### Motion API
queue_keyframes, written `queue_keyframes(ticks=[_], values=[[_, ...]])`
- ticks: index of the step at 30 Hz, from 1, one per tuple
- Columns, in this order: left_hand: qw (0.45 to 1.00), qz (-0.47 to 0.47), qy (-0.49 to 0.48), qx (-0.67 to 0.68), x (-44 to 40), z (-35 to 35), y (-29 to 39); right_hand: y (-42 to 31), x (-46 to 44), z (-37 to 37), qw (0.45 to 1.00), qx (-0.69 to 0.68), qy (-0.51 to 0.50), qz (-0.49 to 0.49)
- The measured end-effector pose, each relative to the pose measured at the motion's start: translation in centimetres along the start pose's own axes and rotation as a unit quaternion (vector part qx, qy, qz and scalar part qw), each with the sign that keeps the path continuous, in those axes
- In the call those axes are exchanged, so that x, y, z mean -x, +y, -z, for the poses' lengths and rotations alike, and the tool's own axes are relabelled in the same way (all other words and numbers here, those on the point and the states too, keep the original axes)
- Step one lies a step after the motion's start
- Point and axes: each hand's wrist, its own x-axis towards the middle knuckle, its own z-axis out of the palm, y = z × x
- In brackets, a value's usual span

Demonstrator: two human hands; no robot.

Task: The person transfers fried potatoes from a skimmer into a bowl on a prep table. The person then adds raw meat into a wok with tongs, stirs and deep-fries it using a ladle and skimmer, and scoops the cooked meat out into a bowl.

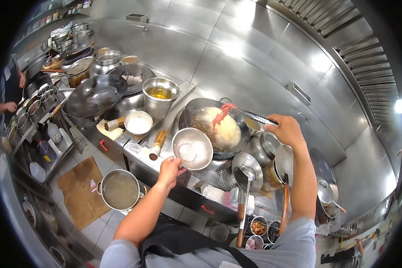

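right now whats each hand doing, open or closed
Left hand: closed on the rim of a metal bowl.
Right hand: closed on tongs gripping red strips over the wok.

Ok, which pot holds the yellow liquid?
The tall steel pot left of the frothing wok; the pot down by the cardboard holds cloudy liquid.

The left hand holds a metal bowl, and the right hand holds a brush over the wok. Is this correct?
The tool is wrong: the head view shows the right hand holding tongs, not a brush, over the wok. The left hand holds a metal bowl.
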Motion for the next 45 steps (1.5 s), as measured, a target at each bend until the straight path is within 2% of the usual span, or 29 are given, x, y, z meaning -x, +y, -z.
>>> queue_keyframes(ticks=[4, 6, 8, 9, 11, 15, 16, 17, 18, 20, 21, 22, 23, 25, 26, 28, 29, 31, 32, 33, 34, 36, 39, 42, 44, 45], values=[[0.999, 0.013, 0.01, -0.029, 0.5, -0.1, -1.1, 3.1, -1.9, -4.1, 0.997, 0.052, -0.036, -0.033], [1.0, 0.003, 0.011, -0.017, 1.1, -0.3, -0.7, 4.6, -3.3, -8.6, 0.994, 0.085, -0.07, -0.019], [1.0, -0.004, 0.011, -0.005, 1.8, -0.4, -0.1, 3.3, -4.1, -12.2, 0.98, 0.101, -0.164, -0.057], [0.999, -0.031, 0.006, -0.007, 2.2, -0.5, 0.4, 3.7, -4.2, -14.1, 0.979, 0.1, -0.165, -0.059], [0.998, -0.069, 0.009, 0.002, 3.1, -0.3, 1.9, 4.0, -4.5, -16.6, 0.98, 0.078, -0.125, -0.133], [0.994, -0.105, 0.036, 0.013, 3.9, 2.4, 3.3, 2.6, -3.4, -13.9, 0.973, 0.072, -0.115, -0.189], [0.994, -0.104, 0.035, 0.015, 3.9, 2.8, 3.5, 2.5, -3.0, -12.8, 0.978, 0.054, -0.075, -0.185], [0.993, -0.11, 0.035, 0.02, 3.8, 3.4, 3.6, 2.1, -2.8, -11.7, 0.983, 0.037, -0.034, -0.179], [0.992, -0.116, 0.037, 0.025, 3.7, 4.2, 3.7, 1.1, -2.1, -10.4, 0.983, 0.038, -0.035, -0.175], [0.992, -0.117, 0.038, 0.031, 3.6, 4.9, 3.9, -1.5, 0.4, -7.7, 0.989, -0.02, 0.079, -0.125], [0.992, -0.116, 0.032, 0.043, 3.4, 5.3, 3.9, -3.1, 1.9, -6.7, 0.989, -0.021, 0.076, -0.121], [0.992, -0.115, 0.027, 0.055, 3.4, 5.6, 4.0, -4.8, 3.7, -6.0, 0.986, -0.085, 0.111, -0.086], [0.992, -0.109, 0.023, 0.065, 4.3, 5.3, 5.0, -6.3, 5.3, -6.2, 0.976, -0.149, 0.147, -0.052], [0.991, -0.098, 0.006, 0.086, 4.2, 6.4, 5.2, -9.6, 8.6, -8.5, 0.966, -0.17, 0.193, -0.036], [0.99, -0.088, -0.013, 0.11, 4.1, 6.5, 5.2, -10.4, 10.3, -10.7, 0.967, -0.14, 0.212, 0.023], [0.982, -0.104, 0.006, 0.158, 5.2, 6.7, 6.1, -12.0, 13.1, -14.3, 0.986, -0.034, 0.137, 0.084], [0.984, -0.111, 0.036, 0.138, 5.6, 7.2, 6.3, -12.8, 14.6, -15.6, 0.99, -0.093, 0.095, 0.058], [0.983, -0.126, 0.093, 0.096, 5.6, 9.5, 5.7, -15.0, 17.7, -18.2, 0.971, -0.222, 0.091, -0.019], [0.978, -0.143, 0.119, 0.094, 5.9, 10.9, 5.2, -16.4, 19.2, -19.5, 0.936, -0.335, 0.093, -0.056], [0.971, -0.161, 0.137, 0.109, 7.0, 11.8, 5.2, -16.4, 20.8, -22.5, 0.885, -0.443, -0.003, -0.14], [0.963, -0.179, 0.16, 0.125, 8.3, 12.7, 5.0, -17.4, 21.7, -23.3, 0.893, -0.43, -0.029, -0.133], [0.952, -0.186, 0.209, 0.124, 10.6, 15.8, 2.9, -16.6, 23.8, -29.8, 0.852, -0.489, -0.133, -0.134], [0.931, -0.185, 0.294, 0.11, 16.3, 19.4, 0.7, -16.1, 24.4, -38.0, 0.823, -0.49, -0.252, -0.139], [0.909, -0.169, 0.367, 0.105, 22.0, 21.5, -1.7, -18.0, 21.7, -41.3, 0.87, -0.371, -0.309, -0.096], [0.888, -0.159, 0.419, 0.104, 24.7, 22.2, -3.0, -19.8, 19.4, -42.8, 0.856, -0.354, -0.359, -0.114], [0.875, -0.176, 0.434, 0.122, 26.0, 21.3, -2.9, -20.3, 18.6, -45.1, 0.867, -0.326, -0.363, -0.101]])
